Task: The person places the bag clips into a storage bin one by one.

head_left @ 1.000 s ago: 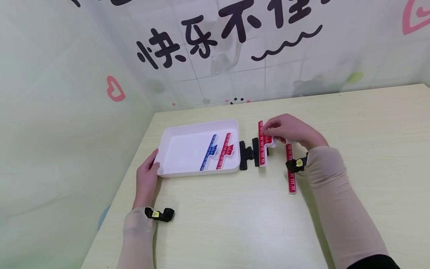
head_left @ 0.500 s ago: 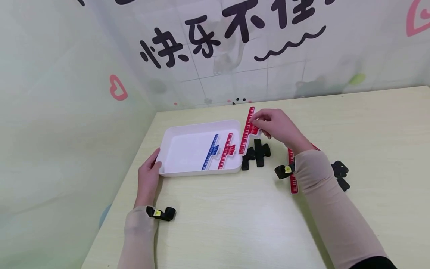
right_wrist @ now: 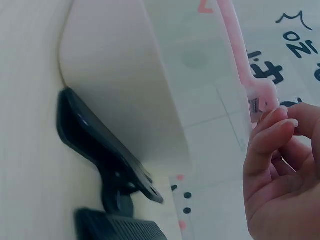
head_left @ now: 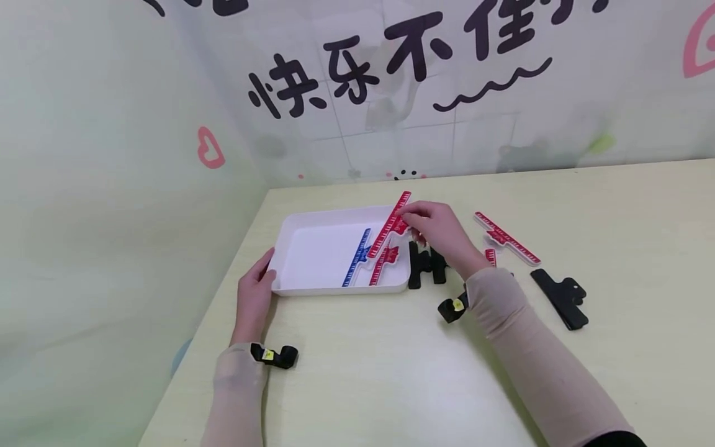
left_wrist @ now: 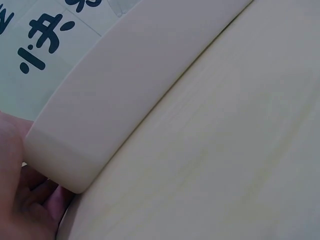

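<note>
My right hand (head_left: 438, 233) pinches a red clip (head_left: 385, 228) with white ruler-like marks, tilted over the right part of a white tray (head_left: 304, 248). The right wrist view shows the fingertips on the clip's protruding grip (right_wrist: 265, 95). Below it in the tray lie a blue clip (head_left: 352, 267) and another red clip (head_left: 378, 271), both partly covered by the held one in the head view. At the tray's left side, my left hand (head_left: 255, 297) grips the edge, thumb at the rim. Its other fingers curl against the tray's corner in the left wrist view.
Two black clips (head_left: 414, 267) lie beside the tray's right wall, one partly behind my right hand. Further right are a red clip (head_left: 508, 238), another red clip (head_left: 490, 256) mostly hidden by my right wrist, and a black clip (head_left: 560, 298). A printed cloth (head_left: 391, 146) hangs behind the table.
My right hand has carried the red clip leftward, from above the black clips to over the tray. The red and black clips at the right have come into view. My left hand keeps its grip.
</note>
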### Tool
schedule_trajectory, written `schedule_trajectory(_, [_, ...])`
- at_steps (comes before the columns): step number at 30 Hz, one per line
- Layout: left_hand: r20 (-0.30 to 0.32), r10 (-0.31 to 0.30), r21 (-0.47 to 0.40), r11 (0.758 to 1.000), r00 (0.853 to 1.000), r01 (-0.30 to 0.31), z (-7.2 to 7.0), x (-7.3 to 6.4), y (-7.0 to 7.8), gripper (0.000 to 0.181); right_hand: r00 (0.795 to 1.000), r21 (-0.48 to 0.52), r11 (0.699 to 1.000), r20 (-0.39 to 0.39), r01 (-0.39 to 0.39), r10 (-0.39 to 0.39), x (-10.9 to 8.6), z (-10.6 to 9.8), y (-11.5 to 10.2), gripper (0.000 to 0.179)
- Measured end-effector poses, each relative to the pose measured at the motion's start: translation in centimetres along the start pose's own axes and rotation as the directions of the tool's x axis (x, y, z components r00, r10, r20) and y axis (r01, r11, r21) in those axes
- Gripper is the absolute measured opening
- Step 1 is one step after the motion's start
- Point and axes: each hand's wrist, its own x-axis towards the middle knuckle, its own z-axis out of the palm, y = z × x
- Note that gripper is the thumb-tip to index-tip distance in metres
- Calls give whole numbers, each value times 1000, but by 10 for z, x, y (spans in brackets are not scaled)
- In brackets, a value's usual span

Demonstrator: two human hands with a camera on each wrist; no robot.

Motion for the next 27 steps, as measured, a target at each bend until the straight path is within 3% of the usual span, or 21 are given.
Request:
schedule_trajectory(9, [-7, -1, 9, 1000, 1000, 1, 2, 0, -3, 43, 999, 33, 999, -24, -24, 25, 7, 30, 3, 25])
schedule_trajectory(15, [-14, 12, 16, 1000, 1000, -11, 1, 0, -1, 42, 996, 111, 992, -59, -53, 60, 11, 44, 2, 26])
schedule_trajectory(21, [-13, 1, 7, 1000, 1000, -1, -1, 0, 0, 42, 999, 173, 985, -27, -21, 26, 15, 60, 2, 25])
schedule_trajectory(27, [-24, 2, 10, 1000, 1000, -2, 1, -1, 0, 43, 1000, 127, 992, 1, 5, -5, 17, 63, 5, 24])
